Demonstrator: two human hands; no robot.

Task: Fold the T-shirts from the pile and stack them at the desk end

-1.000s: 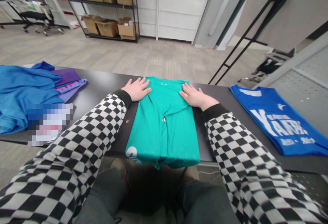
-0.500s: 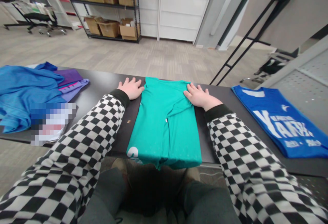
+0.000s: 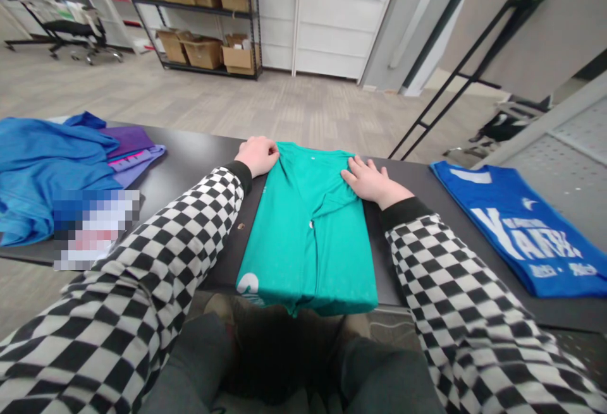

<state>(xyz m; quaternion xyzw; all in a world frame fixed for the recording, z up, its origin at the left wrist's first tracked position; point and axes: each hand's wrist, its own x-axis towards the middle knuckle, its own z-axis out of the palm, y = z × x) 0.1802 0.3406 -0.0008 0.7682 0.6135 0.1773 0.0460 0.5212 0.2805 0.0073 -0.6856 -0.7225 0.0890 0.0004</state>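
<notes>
A dark table (image 3: 194,147) runs right across the scene, and at its near edge the hem of a green shirt (image 3: 289,237) hangs slightly over. The shirt lies lengthwise in the middle, sides folded in, a crease down its front and part of a white print peeking out at the near left corner. Over on the left there's a pixelated item (image 3: 99,227), too blurred to name; on the right, a blue jersey (image 3: 521,231) with white lettering. Up at the shirt's far end, here are the hands: the left hand (image 3: 258,155) has thumb and fingers pinched together on the far left corner, while the right hand (image 3: 372,181) rests with fingers spread apart on the far right edge. Far left, a blue cloth (image 3: 52,167) sits heaped beside a purple garment (image 3: 127,141). Beyond, across the floor (image 3: 303,104), cardboard boxes (image 3: 203,52) fill a rack (image 3: 196,7).
</notes>
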